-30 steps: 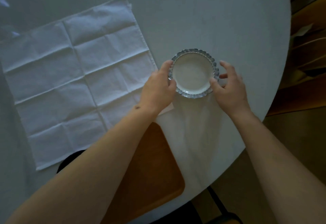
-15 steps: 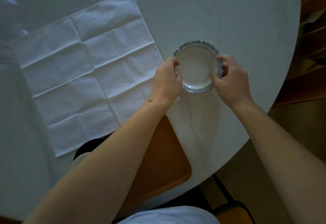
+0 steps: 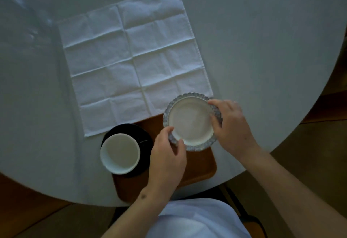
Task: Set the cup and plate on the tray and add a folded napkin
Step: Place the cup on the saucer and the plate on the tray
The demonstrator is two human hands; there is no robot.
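I hold the plate [image 3: 191, 121] with both hands: my left hand [image 3: 167, 160] pinches its near-left rim, and my right hand [image 3: 230, 125] grips its right rim. The plate sits over the far right part of the tray [image 3: 199, 166]; whether it touches the tray cannot be determined. The cup [image 3: 120, 153] stands on a black saucer [image 3: 141, 134] at the tray's left end. The napkin [image 3: 131, 57] lies unfolded and flat on the tabletop [image 3: 262, 50], its near edge beside the saucer and partly under the plate's far rim.
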